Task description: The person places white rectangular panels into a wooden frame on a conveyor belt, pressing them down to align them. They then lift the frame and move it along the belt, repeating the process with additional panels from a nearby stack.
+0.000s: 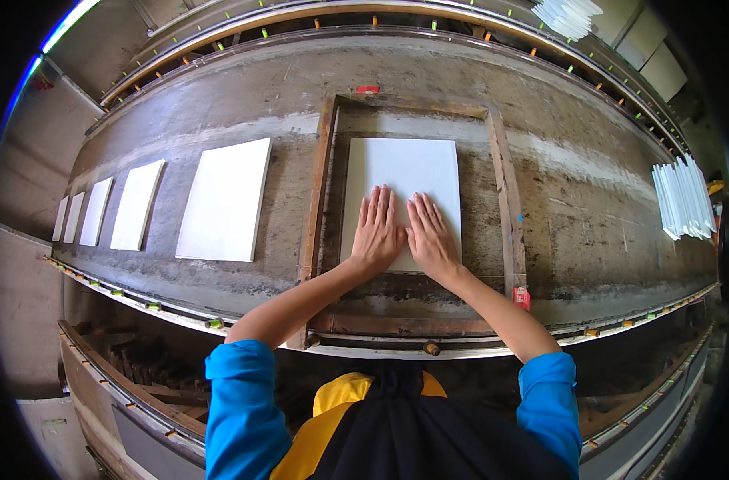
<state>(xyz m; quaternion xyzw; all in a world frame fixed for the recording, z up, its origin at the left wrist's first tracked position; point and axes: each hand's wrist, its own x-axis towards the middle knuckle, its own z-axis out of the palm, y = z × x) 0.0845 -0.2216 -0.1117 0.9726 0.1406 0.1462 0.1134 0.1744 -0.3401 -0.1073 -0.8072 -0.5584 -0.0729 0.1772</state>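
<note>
A white rectangular panel (408, 172) lies flat inside a worn wooden frame (315, 200) on a long grey worktable (588, 208). My left hand (377, 228) and my right hand (431, 234) rest palm down, side by side, on the near half of the panel. The fingers of both are spread flat and hold nothing. Both forearms reach in from the lower edge, with blue sleeves at the upper arms.
To the left of the frame, several more white panels (224, 200) lie in a row on the table. A stack of white panels (684, 200) sits at the right end, another stack (568, 16) at the top right. Metal rails with small pegs (212, 323) border the table.
</note>
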